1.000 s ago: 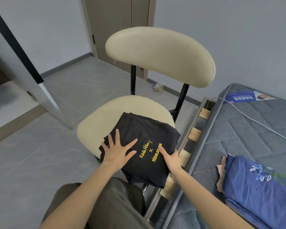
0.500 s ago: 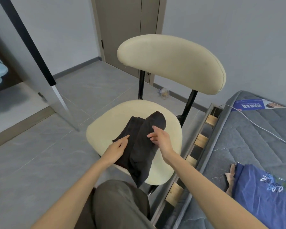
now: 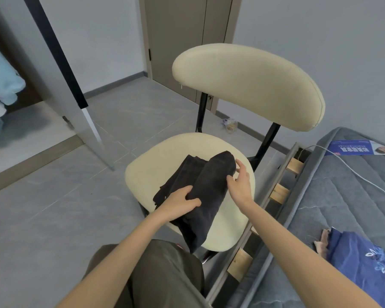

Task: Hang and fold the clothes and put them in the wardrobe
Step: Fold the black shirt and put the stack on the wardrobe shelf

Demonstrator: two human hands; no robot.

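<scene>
Half a second back the right grip (image 3: 240, 185) pinched the fold of the black garment (image 3: 209, 185). Now it has let go and hangs with fingers spread just beside the garment's upper right edge (whether the thumb touches cloth is unclear). The left grip (image 3: 180, 202) has moved onto the fold, fingers and thumb curled into the cloth near its middle. The garment lies folded lengthwise on the cream chair seat (image 3: 160, 156), its near end drooping over the front edge. The floor (image 3: 76, 207) is grey tile. A grey mattress (image 3: 333, 196) at right carries a blue cloth (image 3: 365, 263), and pale blue clothes (image 3: 2, 81) hang at far left.
</scene>
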